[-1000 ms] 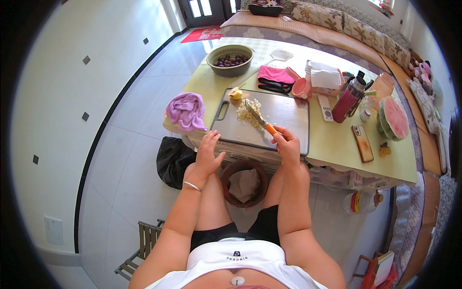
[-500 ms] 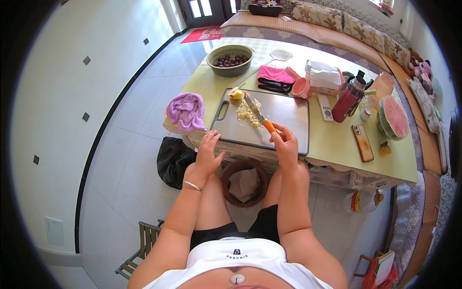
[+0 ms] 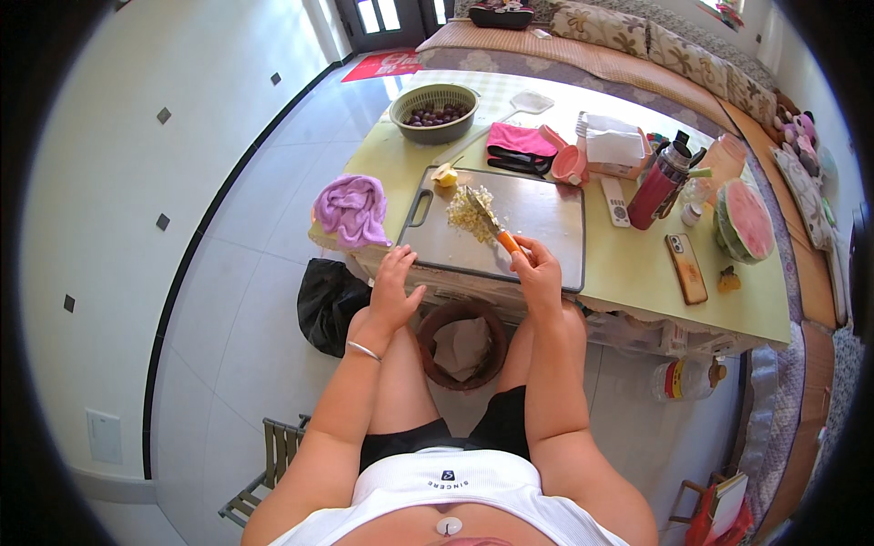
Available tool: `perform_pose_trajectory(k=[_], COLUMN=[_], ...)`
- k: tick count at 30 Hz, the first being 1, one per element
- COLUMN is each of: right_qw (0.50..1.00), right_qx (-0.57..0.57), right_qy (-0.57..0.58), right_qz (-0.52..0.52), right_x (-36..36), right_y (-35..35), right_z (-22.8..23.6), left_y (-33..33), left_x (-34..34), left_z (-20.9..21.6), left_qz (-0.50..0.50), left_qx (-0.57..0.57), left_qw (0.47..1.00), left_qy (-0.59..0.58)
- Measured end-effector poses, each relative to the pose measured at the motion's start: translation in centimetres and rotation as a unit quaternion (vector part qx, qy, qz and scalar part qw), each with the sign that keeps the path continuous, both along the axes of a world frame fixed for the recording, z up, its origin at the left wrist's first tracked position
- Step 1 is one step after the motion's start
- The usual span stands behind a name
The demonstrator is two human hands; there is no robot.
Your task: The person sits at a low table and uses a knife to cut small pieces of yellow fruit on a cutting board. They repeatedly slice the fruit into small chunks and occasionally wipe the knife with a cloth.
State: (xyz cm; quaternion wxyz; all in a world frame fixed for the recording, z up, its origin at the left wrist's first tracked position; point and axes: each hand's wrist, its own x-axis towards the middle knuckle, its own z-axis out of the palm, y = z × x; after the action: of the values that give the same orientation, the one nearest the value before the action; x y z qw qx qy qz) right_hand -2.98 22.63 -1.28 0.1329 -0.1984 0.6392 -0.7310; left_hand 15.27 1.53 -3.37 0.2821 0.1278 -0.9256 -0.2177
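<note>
My right hand point(image 3: 539, 276) grips a knife by its orange handle point(image 3: 508, 242). The knife's blade point(image 3: 482, 211) lies over a heap of finely chopped pale pieces point(image 3: 466, 218), some of them around and against it. Under the heap is a grey cutting board point(image 3: 537, 218) with a dark rim and a handle slot on its left. A partly cut pale yellow piece of fruit or vegetable point(image 3: 444, 175) rests at the board's far left. My left hand point(image 3: 394, 287) holds nothing, its fingers stretched out by the board's near left corner.
Left of the board lies a purple cloth point(image 3: 351, 211); beyond it stands a basket of dark round fruit point(image 3: 435, 116). To the right are a remote point(image 3: 615, 202), a flask point(image 3: 657, 189), a phone point(image 3: 685, 269) and a cut watermelon point(image 3: 748, 221). A brown bin point(image 3: 425, 350) stands between my knees.
The knife's blade has shifted slightly toward me and turned over the chopped pieces, its tip lower in the heap. My left hand has stayed in place.
</note>
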Motion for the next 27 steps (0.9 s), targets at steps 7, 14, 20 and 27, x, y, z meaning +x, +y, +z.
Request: perform_pose_trajectory(k=[7, 14, 20, 27], right_qw=[1.000, 0.999, 1.000, 1.000], right_qx=[-0.004, -0.042, -0.011, 0.007], right_qy=[-0.001, 0.006, 0.010, 0.003], right_qz=[0.013, 0.001, -0.017, 0.005], right_x=[0.4, 1.2, 0.3, 0.2], right_y=[-0.2, -0.1, -0.4, -0.1], right_z=[0.3, 1.5, 0.0, -0.3], left_y=[0.1, 0.0, 0.0, 0.2], left_x=[-0.1, 0.1, 0.0, -0.1], left_z=[0.1, 0.2, 0.3, 0.4], left_qz=[-0.001, 0.000, -0.003, -0.004], left_qx=[0.000, 0.001, 0.003, 0.000], left_qw=[1.000, 1.000, 1.000, 1.000], left_qy=[0.005, -0.002, -0.004, 0.000])
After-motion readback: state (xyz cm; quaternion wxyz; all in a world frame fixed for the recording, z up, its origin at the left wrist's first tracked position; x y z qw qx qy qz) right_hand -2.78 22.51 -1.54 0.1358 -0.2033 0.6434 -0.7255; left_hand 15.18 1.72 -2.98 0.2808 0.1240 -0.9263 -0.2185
